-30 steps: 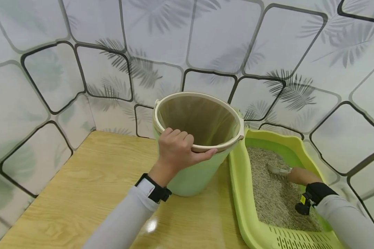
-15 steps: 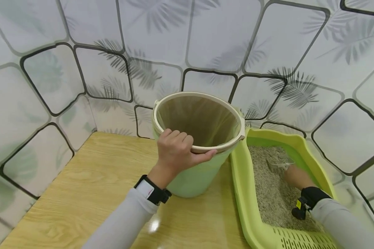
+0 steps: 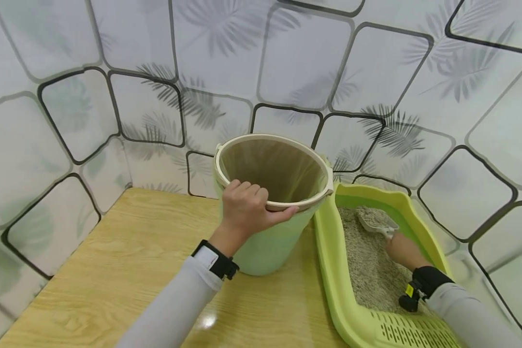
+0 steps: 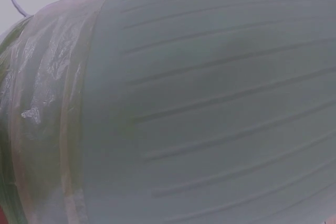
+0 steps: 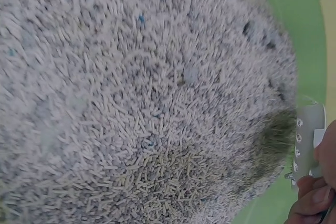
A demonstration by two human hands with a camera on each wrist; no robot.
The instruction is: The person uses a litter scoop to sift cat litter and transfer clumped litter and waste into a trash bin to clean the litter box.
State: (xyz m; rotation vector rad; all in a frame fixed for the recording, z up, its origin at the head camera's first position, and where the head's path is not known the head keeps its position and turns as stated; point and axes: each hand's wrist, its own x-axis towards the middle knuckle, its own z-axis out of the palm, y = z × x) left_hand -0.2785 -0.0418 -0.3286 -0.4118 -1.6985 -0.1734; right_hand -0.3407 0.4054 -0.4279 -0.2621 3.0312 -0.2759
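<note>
Litter (image 3: 371, 216) heaps the scoop (image 3: 384, 230) inside the tray (image 3: 332, 251), though whether it clears the grains beneath I can't quite tell. The right hand's (image 3: 403, 250) fingers clamp its handle; I'd lift level and slowly. The left hand's (image 3: 247, 205) fingers grip the bin's (image 3: 269, 246) rim, a useful brace.

Behind the far edge of my wood-grained bench (image 3: 113, 251), I see a pale wall (image 3: 304, 58) patterned with rounded outlines and grey leaves (image 3: 393, 130), continuing beyond the left edge.
</note>
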